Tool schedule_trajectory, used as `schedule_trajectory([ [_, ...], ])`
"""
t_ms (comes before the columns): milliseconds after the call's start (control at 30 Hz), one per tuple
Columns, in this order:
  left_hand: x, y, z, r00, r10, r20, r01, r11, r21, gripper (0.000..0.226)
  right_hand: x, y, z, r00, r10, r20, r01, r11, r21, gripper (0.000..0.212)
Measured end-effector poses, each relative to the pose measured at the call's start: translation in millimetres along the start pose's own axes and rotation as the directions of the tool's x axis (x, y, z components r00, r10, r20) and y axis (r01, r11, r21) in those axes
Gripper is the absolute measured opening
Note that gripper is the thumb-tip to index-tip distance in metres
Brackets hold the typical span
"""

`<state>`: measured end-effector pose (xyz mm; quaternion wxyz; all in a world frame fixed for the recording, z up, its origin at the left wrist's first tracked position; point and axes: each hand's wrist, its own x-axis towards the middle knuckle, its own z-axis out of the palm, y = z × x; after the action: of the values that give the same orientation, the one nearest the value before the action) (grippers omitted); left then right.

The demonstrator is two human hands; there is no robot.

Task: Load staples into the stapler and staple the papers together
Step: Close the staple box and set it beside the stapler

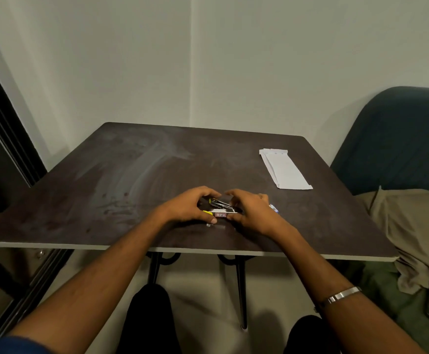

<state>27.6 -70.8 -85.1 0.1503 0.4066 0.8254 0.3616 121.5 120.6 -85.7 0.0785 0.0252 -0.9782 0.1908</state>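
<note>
A small stapler [220,203] with yellow and dark parts sits open on the dark table [131,175], near its front edge. A small staple box [219,214] with a red label lies just in front of it. My left hand [190,206] curls around the left end of the stapler and box. My right hand [253,212] curls around their right end, and its fingertips hide part of the stapler. The folded white papers [285,171] lie apart at the table's far right.
A small blue and white object [273,208] peeks out beside my right hand. A dark blue chair [399,139] and a tan cloth [412,226] stand right of the table. A dark door frame [4,139] runs along the left.
</note>
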Motion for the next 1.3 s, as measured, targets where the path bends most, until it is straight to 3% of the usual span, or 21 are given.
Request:
schedule_trajectory([
  [233,-12,-18,-7,0.991,-0.042,-0.124,0.039,0.999,-0.025,0.061,18,-10,14,1.0,0.011,-0.008,-0.011,0.998,0.057,0.049],
  [467,-24,-28,-15,0.985,-0.046,-0.163,0.049,0.999,0.016,0.061,22,-23,22,0.999,0.007,-0.034,-0.004,0.997,0.074,0.04],
  [633,-31,-33,-17,0.978,-0.071,-0.194,0.076,0.997,0.022,0.063,14,-34,26,0.989,-0.134,-0.061,0.138,0.988,0.065,0.031],
  [767,-35,-36,-18,0.983,-0.076,-0.167,0.077,0.997,0.0,0.065,5,-41,30,0.959,-0.275,0.073,0.267,0.958,0.103,0.025],
  [900,-34,-36,-19,0.991,-0.066,-0.118,0.071,0.997,0.032,0.065,0,-43,29,0.966,-0.254,0.041,0.248,0.962,0.116,0.02],
  [1133,-23,-13,0,0.953,0.059,-0.296,-0.044,0.997,0.057,0.029,-10,-29,14,0.98,-0.199,0.007,0.198,0.977,0.084,0.015],
  [1300,-11,19,25,0.917,0.204,-0.344,-0.182,0.979,0.095,0.024,-21,-9,-4,0.984,-0.165,-0.072,0.171,0.982,0.082,0.015],
])
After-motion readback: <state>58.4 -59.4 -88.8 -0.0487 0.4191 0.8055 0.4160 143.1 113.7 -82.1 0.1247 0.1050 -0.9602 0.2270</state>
